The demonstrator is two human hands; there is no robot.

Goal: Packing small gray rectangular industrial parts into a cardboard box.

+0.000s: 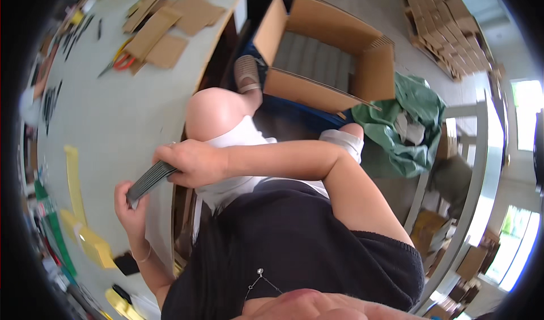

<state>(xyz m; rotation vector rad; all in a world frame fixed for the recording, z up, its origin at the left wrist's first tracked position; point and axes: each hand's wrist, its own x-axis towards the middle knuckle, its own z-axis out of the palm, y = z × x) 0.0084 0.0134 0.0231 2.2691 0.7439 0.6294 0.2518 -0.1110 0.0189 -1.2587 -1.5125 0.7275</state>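
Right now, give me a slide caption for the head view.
Left hand and right hand hold a dark layered bundle at a pale worktable, an open carton nearby.

We see a pale table across the left side, with cardboard pieces and red-handled scissors at upper left, a yellow block at lower left; at upper right, grey floor bears a loaded pallet.

A dark grey stack of thin, layered strips slants from eight toward two o'clock, held between both hands.
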